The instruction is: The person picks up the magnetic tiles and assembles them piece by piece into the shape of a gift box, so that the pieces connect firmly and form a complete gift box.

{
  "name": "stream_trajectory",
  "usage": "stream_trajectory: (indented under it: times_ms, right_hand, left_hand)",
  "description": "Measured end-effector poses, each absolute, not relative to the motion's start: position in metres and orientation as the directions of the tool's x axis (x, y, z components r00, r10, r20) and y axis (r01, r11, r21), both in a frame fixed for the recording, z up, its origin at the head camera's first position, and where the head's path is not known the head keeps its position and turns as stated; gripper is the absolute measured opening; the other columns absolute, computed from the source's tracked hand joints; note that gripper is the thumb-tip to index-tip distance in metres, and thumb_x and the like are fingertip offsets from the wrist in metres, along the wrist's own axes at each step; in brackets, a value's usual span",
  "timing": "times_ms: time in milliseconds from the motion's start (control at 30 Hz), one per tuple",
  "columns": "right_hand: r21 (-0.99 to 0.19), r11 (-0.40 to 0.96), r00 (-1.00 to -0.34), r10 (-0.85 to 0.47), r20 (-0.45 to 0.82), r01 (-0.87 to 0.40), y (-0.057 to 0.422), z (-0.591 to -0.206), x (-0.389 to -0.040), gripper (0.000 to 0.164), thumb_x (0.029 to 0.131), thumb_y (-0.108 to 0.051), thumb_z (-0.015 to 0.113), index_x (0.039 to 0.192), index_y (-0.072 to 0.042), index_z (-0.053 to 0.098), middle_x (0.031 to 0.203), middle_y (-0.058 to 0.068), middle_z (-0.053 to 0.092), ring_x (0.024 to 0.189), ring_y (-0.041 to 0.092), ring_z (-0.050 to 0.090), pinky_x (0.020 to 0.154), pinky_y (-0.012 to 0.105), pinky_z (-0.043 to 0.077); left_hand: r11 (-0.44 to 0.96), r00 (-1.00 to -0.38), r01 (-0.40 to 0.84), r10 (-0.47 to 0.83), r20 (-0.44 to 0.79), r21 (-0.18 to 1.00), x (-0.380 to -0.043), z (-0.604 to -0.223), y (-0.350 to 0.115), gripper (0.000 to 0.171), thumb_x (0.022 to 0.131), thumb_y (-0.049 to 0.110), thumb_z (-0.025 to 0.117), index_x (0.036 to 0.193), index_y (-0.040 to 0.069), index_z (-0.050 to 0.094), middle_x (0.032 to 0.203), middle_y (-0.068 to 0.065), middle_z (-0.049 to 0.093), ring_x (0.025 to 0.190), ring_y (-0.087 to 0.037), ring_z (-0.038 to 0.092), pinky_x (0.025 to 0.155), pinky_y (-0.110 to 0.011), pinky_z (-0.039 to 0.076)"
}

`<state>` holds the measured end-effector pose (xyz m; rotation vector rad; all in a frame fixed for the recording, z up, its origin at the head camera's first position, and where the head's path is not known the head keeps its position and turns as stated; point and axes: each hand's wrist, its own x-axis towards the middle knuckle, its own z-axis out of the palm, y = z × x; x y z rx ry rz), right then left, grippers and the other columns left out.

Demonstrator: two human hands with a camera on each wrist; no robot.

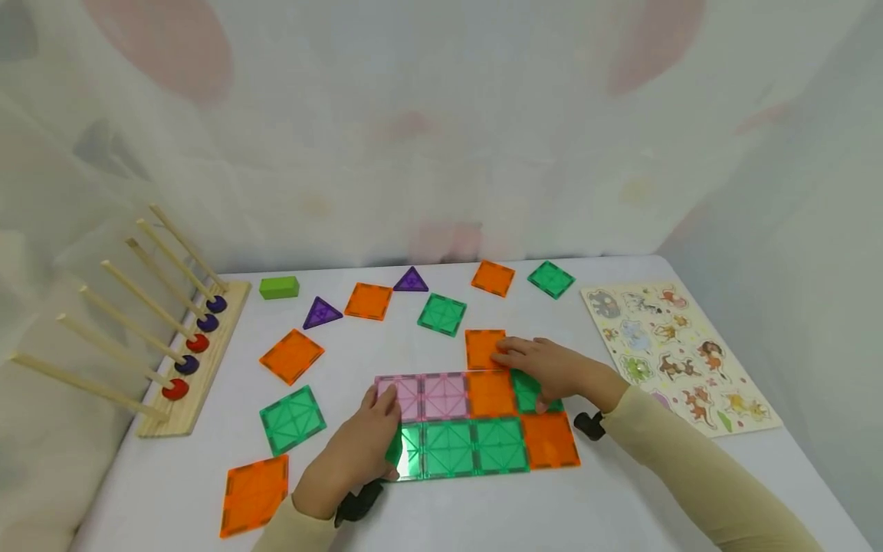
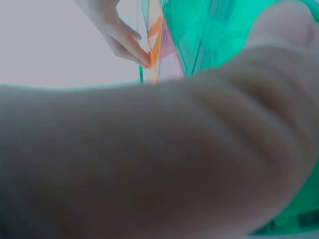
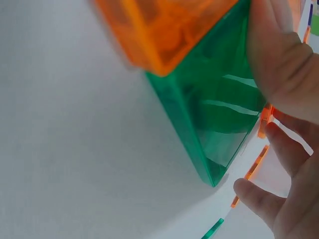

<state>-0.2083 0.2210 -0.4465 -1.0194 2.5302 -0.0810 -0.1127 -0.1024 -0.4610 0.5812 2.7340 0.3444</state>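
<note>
Flat magnetic tiles join in a block. Its front row has green tiles (image 1: 449, 448) and an orange tile (image 1: 551, 440); behind lie pink tiles (image 1: 444, 395), another orange tile (image 1: 490, 393) and a green tile (image 1: 526, 391). One more orange tile (image 1: 483, 349) adjoins at the back. My left hand (image 1: 359, 445) rests at the block's left end, fingertips on a pink tile and thumb by the front edge. With fingers spread, my right hand (image 1: 552, 372) touches the back orange tile; its thumb (image 3: 279, 64) lies on the green tile.
Loose orange, green and purple tiles, such as a green square (image 1: 293, 420), lie left of and behind the block. A wooden peg stand (image 1: 231, 310) with red and blue beads is at the left, near a green block (image 1: 279, 287). An animal puzzle board (image 1: 690, 368) lies right.
</note>
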Motion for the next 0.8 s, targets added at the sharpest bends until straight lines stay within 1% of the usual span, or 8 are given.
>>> stream_trajectory:
  times_ms: [167, 300, 400, 533, 667, 733, 800]
  right_hand:
    - [-0.213, 0.726, -0.636, -0.68, -0.365, -0.654, 0.22, -0.45, -0.208, 0.1, 0.07, -0.022, 0.086, 0.152, -0.019, 0.03, 0.16, 0.008, 0.018, 0.145, 0.029, 0.024, 0.115, 0.057, 0.024]
    - [-0.194, 0.731, -0.644, -0.673, -0.363, -0.655, 0.22, -0.451, -0.206, 0.1, 0.07, -0.021, 0.086, 0.152, -0.019, 0.029, 0.161, 0.008, 0.018, 0.145, 0.029, 0.025, 0.113, 0.059, 0.025]
    - [-0.193, 0.733, -0.639, -0.669, -0.379, -0.653, 0.218, -0.448, -0.207, 0.098, 0.071, -0.021, 0.085, 0.152, -0.019, 0.029, 0.161, 0.008, 0.017, 0.145, 0.029, 0.024, 0.113, 0.059, 0.025]
    - [-0.235, 0.726, -0.622, -0.68, -0.39, -0.646, 0.212, -0.438, -0.213, 0.086, 0.077, -0.021, 0.081, 0.15, -0.016, 0.035, 0.159, 0.011, 0.021, 0.143, 0.033, 0.026, 0.113, 0.057, 0.028]
    - [-0.262, 0.712, -0.654, -0.702, -0.282, -0.652, 0.19, -0.428, -0.235, 0.069, 0.087, -0.027, 0.072, 0.145, -0.007, 0.042, 0.155, 0.016, 0.029, 0.139, 0.036, 0.034, 0.11, 0.056, 0.033]
    - [-0.269, 0.726, -0.689, -0.686, -0.231, -0.633, 0.173, -0.427, -0.249, 0.064, 0.093, -0.031, 0.063, 0.146, -0.005, 0.04, 0.155, 0.018, 0.028, 0.14, 0.036, 0.032, 0.11, 0.058, 0.031]
    - [-0.262, 0.761, -0.726, -0.647, -0.232, -0.594, 0.155, -0.429, -0.261, 0.062, 0.098, -0.037, 0.053, 0.149, -0.006, 0.034, 0.158, 0.017, 0.023, 0.144, 0.034, 0.026, 0.112, 0.062, 0.025]
  left_hand:
    - [0.888, -0.865, 0.344, 0.426, -0.264, 0.305, -0.112, -0.459, -0.102, 0.094, 0.063, 0.026, 0.09, 0.139, -0.006, 0.045, 0.155, -0.021, 0.028, 0.142, -0.048, 0.02, 0.097, -0.052, 0.048]
    - [0.888, -0.864, 0.347, 0.428, -0.266, 0.302, -0.112, -0.458, -0.101, 0.093, 0.063, 0.025, 0.09, 0.139, -0.006, 0.045, 0.154, -0.022, 0.028, 0.142, -0.048, 0.02, 0.097, -0.052, 0.048]
    - [0.89, -0.865, 0.348, 0.426, -0.264, 0.296, -0.111, -0.458, -0.102, 0.092, 0.063, 0.026, 0.089, 0.138, -0.006, 0.046, 0.154, -0.021, 0.029, 0.142, -0.048, 0.021, 0.098, -0.052, 0.047]
    - [0.887, -0.864, 0.374, 0.439, -0.245, 0.27, -0.11, -0.458, -0.102, 0.092, 0.063, 0.028, 0.089, 0.137, -0.007, 0.047, 0.152, -0.022, 0.032, 0.14, -0.049, 0.025, 0.097, -0.051, 0.048]
    - [0.89, -0.87, 0.382, 0.437, -0.229, 0.25, -0.108, -0.458, -0.1, 0.092, 0.062, 0.029, 0.09, 0.136, -0.007, 0.048, 0.151, -0.022, 0.034, 0.139, -0.048, 0.029, 0.097, -0.049, 0.048]
    - [0.894, -0.874, 0.374, 0.429, -0.23, 0.246, -0.107, -0.458, -0.099, 0.092, 0.062, 0.029, 0.09, 0.136, -0.006, 0.048, 0.151, -0.022, 0.034, 0.139, -0.047, 0.03, 0.097, -0.048, 0.049]
    - [0.896, -0.875, 0.368, 0.423, -0.234, 0.247, -0.106, -0.457, -0.098, 0.092, 0.061, 0.028, 0.09, 0.136, -0.006, 0.048, 0.151, -0.021, 0.034, 0.139, -0.046, 0.03, 0.096, -0.047, 0.049]
